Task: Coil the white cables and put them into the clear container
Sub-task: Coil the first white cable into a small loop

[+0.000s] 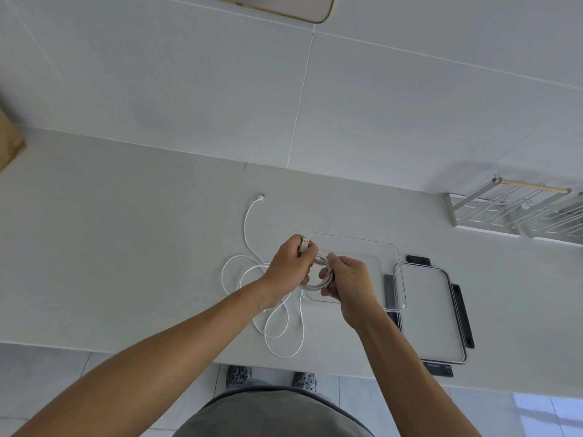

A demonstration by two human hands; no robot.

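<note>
A white cable [246, 228] lies in loose loops on the pale counter, its small plug end at the far left. My left hand [288, 266] grips the cable's USB plug [304, 243] and part of a small coil. My right hand [348, 280] pinches the same coil [318, 283] from the right. Both hands hover over the left edge of the clear container [391, 250], which stands open on the counter. More loops [284, 339] trail toward the counter's front edge.
The container's clear lid [432, 304] with black clips lies just right of the container. A metal rack [517, 212] with a wooden bar stands at the back right. A brown object [9, 140] sits at the far left. The counter's front edge runs below the loops.
</note>
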